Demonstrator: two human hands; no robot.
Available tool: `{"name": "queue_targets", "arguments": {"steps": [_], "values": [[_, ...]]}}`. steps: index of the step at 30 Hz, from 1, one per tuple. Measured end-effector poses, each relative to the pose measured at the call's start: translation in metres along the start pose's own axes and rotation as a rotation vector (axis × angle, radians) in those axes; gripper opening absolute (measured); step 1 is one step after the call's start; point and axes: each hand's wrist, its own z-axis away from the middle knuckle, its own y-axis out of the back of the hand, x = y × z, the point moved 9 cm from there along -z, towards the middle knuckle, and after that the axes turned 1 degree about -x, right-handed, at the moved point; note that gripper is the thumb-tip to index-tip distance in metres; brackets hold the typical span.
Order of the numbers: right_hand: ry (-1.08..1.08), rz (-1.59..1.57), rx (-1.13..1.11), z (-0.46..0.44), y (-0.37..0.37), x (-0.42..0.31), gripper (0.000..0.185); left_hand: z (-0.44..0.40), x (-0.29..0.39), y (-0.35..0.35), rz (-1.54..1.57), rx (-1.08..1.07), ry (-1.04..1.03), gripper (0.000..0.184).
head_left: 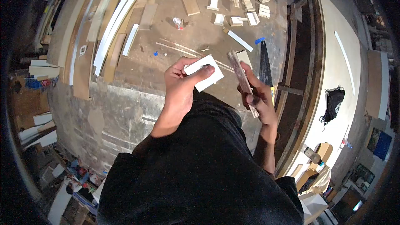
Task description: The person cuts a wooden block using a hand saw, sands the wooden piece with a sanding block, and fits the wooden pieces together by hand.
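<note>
My left hand grips a small white board piece, with the thumb pressed flat on its face. Beside it, my right hand is closed around a narrow wooden strip with a rough greyish-brown face, tilted with its upper end towards the left. A gap separates the two pieces. Partly hidden behind the strip is a pale piece; whether it is held or lies on the floor, I cannot tell. A hand saw with a dark blade and a blue tip cover lies just past my right hand.
Several small wooden assemblies lie at the far side. Long boards and white strips are stacked at left. To the right stands a pale-topped bench with a black mesh item. A crumpled wrapper sits mid-floor.
</note>
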Motion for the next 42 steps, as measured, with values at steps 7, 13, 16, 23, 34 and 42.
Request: {"name": "queue_targets", "arguments": {"steps": [7, 13, 16, 23, 34, 42], "values": [[-0.153, -0.1, -0.16, 0.013, -0.007, 0.021, 0.077, -0.003, -0.014, 0.006, 0.074, 0.021, 0.124, 0.019], [0.057, 0.041, -0.044, 0.01, -0.024, -0.013, 0.073, -0.003, -0.025, -0.002, 0.158, -0.053, 0.19, 0.024], [0.038, 0.187, -0.093, 0.022, 0.002, 0.005, 0.077, 0.0, -0.012, -0.001, 0.16, -0.089, 0.144, 0.029], [0.202, 0.194, 0.038, 0.041, 0.008, -0.021, 0.093, 0.021, -0.006, -0.021, 0.069, -0.293, -0.045, 0.042], [0.436, 0.423, 0.07, 0.058, -0.01, -0.046, 0.097, 0.044, 0.033, -0.058, -0.629, -0.489, -0.421, 0.037], [0.388, 0.562, 0.026, 0.026, -0.068, -0.038, 0.096, 0.03, 0.073, -0.023, -0.896, -0.662, -0.256, 0.038]]}}
